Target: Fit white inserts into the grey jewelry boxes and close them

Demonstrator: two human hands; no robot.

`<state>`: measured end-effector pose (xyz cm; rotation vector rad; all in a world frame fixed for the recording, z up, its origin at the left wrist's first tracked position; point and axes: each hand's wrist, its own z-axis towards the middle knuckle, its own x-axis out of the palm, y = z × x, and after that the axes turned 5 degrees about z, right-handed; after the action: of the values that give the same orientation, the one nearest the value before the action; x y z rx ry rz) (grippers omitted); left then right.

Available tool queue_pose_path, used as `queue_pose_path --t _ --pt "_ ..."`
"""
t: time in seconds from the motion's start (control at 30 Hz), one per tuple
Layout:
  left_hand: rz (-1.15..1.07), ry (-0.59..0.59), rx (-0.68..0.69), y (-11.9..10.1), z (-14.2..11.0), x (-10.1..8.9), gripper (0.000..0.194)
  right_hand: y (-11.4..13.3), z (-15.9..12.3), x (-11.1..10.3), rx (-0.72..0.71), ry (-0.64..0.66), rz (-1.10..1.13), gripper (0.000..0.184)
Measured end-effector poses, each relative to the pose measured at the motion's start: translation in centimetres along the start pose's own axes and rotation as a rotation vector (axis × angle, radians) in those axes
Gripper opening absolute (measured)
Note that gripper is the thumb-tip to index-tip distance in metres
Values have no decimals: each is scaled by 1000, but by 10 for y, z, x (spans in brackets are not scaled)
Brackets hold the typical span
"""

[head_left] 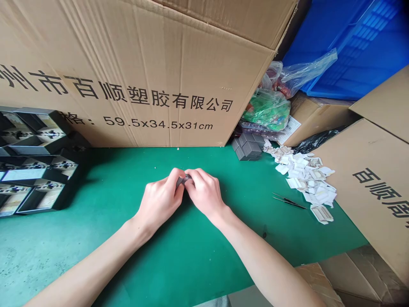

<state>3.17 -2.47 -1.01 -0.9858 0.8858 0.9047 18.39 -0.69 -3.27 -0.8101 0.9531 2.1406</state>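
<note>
A small dark grey piece [180, 181] is pinched between my two hands over the green tabletop [179, 251]. My left hand [160, 197] closes on it from the left, thumb and forefinger together. From the other side my right hand [205, 190] grips its right end with bent fingers. Fingers cover most of the piece, so its full shape is hidden. Beyond my right hand sits a stack of dark grey small boxes [250, 149], similar in colour to the held piece.
Tweezers [289, 200] lie at right beside a heap of white plastic pieces [306, 175]. Black compartmented trays [38, 160] stand at left. A large cardboard box [143, 51] walls off the back. Filled plastic bags [268, 108] and a blue crate [338, 47] are back right.
</note>
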Motion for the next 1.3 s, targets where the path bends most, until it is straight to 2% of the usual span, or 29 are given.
queue_pose_path --t 0.3,0.43,0.63,0.83,1.3 --pt "-11 -25 73 10 4 1 24 0 -1 5 3 54 53 38" --pt "-63 -23 82 12 5 2 19 0 -1 6 22 95 76 43" --pt "-105 -21 98 11 5 5 21 1 -1 5 73 136 105 44" --pt "-91 -5 106 14 5 9 30 1 0 4 38 146 110 41" --pt "-97 0 134 16 7 9 32 -5 -2 9 19 129 109 49"
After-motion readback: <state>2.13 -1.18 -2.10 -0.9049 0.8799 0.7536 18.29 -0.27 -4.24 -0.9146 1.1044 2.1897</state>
